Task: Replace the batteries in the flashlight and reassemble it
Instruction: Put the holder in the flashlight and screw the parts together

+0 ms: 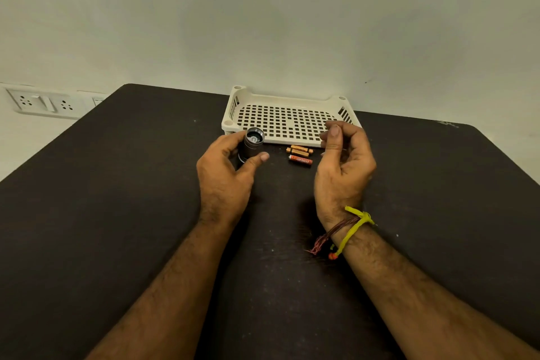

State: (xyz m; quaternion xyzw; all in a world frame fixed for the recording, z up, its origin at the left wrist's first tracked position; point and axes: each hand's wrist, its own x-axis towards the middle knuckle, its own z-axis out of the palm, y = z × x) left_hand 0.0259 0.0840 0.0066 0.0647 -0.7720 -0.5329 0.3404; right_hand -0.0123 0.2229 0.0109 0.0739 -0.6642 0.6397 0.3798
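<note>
Left hand [226,168] wraps the flashlight [252,145] by its barrel, lens end up, near the table's middle; it looks like rigid, smooth metal, likely slippery, best gripped round the body. Right hand [343,155] hovers half-curled, seemingly holding nothing; three batteries [299,154] lie between the hands; one reads EVEREADY; white basket [287,123] sits behind.

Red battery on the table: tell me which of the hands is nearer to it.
Right. The right hand hovers just right of the red battery; the left hand, holding the flashlight, is farther off on its left.
</note>
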